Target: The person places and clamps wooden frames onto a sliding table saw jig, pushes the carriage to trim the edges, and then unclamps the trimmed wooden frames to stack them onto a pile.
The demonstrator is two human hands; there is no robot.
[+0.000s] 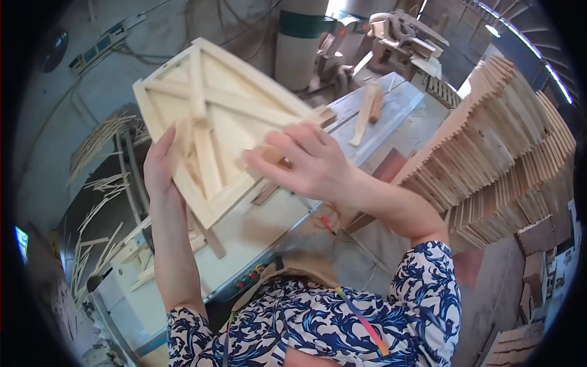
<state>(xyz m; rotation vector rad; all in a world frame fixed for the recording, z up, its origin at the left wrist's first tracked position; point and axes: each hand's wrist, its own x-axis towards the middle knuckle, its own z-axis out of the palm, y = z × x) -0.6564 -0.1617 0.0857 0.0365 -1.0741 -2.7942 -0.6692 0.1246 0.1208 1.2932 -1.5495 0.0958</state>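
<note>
A pale wooden panel (241,79) with a raised frame and crossed braces is held up, tilted, above the machine table. My left hand (162,165) grips its left edge, with the thumb on the front face and the other fingers behind. Over the panel's lower right edge is my right hand (309,162), its fingers curled around a small tan piece (267,154). Motion blur hides what that piece is and whether it touches the panel.
Wooden pieces (367,113) lie on the metal table (397,101). Tall stacks of thin boards (471,153) stand at the right. Wood strips (101,144) are heaped at the left. Control buttons (247,278) line the table's near edge. Machinery (397,37) stands behind.
</note>
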